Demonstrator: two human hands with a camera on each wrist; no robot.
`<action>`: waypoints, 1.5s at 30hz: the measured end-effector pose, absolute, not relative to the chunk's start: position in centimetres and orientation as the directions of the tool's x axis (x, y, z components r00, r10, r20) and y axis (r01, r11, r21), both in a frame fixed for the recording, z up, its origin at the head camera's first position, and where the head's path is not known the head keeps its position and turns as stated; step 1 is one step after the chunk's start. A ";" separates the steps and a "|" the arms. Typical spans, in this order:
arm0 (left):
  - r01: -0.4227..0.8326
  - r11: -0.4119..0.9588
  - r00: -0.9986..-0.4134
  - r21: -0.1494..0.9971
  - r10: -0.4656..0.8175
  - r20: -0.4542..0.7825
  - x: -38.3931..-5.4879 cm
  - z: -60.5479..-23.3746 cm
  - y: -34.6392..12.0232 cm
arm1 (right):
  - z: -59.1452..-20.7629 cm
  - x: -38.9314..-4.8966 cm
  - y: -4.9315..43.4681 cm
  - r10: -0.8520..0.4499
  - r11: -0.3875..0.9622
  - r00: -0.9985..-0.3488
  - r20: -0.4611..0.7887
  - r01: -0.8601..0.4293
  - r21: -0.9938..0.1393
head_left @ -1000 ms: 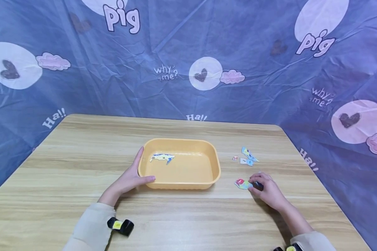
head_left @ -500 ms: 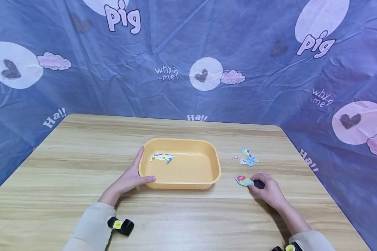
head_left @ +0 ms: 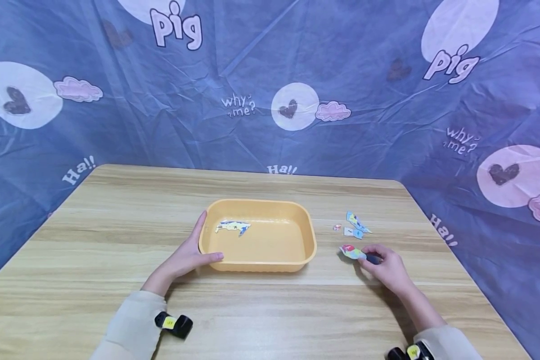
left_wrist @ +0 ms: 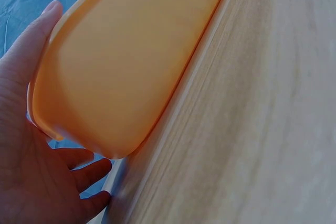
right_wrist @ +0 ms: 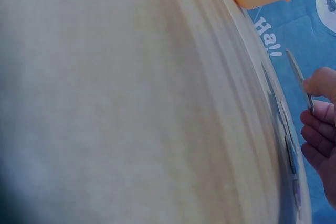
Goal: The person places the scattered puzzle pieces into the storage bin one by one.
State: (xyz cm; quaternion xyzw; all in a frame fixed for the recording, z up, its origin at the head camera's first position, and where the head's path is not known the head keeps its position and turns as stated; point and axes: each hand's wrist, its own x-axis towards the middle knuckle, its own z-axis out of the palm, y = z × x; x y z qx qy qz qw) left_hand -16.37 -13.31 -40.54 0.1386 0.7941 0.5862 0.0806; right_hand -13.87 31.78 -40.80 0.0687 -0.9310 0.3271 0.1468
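Observation:
My left hand [head_left: 186, 256] grips the left end of a yellow plastic tray [head_left: 261, 266], thumb over the near rim and fingers along the outer side. In the left wrist view the fingers curl below the tray's corner. Inside the tray lies a flat blue, white and yellow cutout [head_left: 232, 226]. To the right of the tray, my right hand [head_left: 389, 270] pinches a flat colourful cutout [head_left: 352, 251] with a red patch, just above the table. The right wrist view shows this held cutout [right_wrist: 298, 72] edge-on, thin and tilted, between thumb and fingers. A dark area shows between the fingers.
Behind the right hand lie a blue and yellow cutout [head_left: 356, 221], a pale blue and white piece [head_left: 353, 232] and a tiny reddish one [head_left: 337, 227]. Wood-grain table [head_left: 270, 320] surrounds the tray. A blue printed cloth [head_left: 234, 140] hangs behind and at the sides.
The right hand has lifted the red-patched cutout slightly off the table and moved it a little away from me. My left hand and the tray have stayed in place.

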 end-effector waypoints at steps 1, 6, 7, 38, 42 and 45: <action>0.128 0.272 -0.948 0.954 0.315 0.037 -16.4 -40.6 -13.3 | -40.7 -13.9 31.8 -0.029 0.772 -0.946 0.322 -0.225 -0.595; 0.133 0.268 -0.948 0.954 0.315 0.044 -16.3 -40.6 -13.3 | -40.1 -14.2 31.5 -0.018 0.750 -0.946 0.323 -0.226 -0.621; 0.134 0.266 -0.948 0.955 0.315 0.046 -16.3 -40.6 -13.3 | -40.0 -14.2 31.4 -0.016 0.749 -0.949 0.315 -0.220 -0.625; 0.140 0.222 -0.943 0.965 0.327 0.061 -16.2 -40.4 -13.2 | -33.4 -17.4 25.8 -0.130 0.646 -0.913 0.386 -0.374 -0.666; 0.139 0.229 -0.943 0.964 0.326 0.058 -16.2 -40.4 -13.3 | -33.5 -18.5 26.0 -0.147 0.637 -0.919 0.367 -0.371 -0.675; 0.138 0.241 -0.944 0.961 0.324 0.055 -16.2 -40.4 -13.3 | -33.2 -18.9 25.5 -0.157 0.627 -0.921 0.356 -0.371 -0.685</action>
